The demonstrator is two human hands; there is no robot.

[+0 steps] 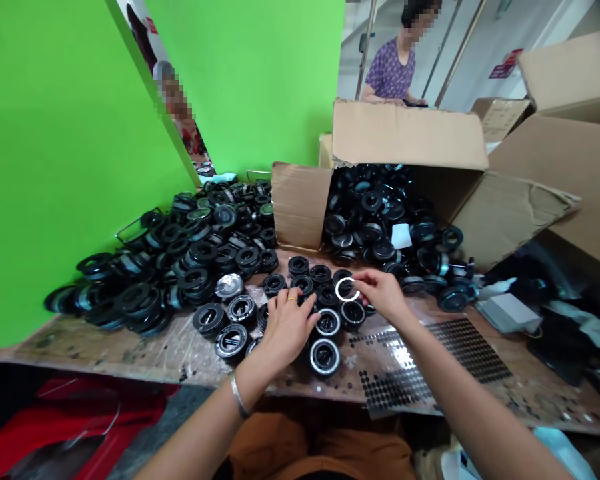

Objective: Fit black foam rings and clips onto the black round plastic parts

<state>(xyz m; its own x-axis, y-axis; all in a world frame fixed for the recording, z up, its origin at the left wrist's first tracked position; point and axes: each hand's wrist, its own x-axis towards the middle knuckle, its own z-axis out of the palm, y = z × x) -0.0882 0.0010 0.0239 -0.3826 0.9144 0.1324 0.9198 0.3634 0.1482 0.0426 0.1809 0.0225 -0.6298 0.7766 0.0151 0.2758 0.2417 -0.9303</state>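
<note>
We find a thin white ring [337, 291] pinched by the right grip [361, 285]. The left grip [296, 312], loosely spread, partly hides black round parts [303, 285].

Bright, even light washes the green wall [260, 80] here, while white glare flares on the dotted sheet [397, 383], shadow darkens the open carton's [407, 133] inside, and the edges look stretched and soft.
</note>
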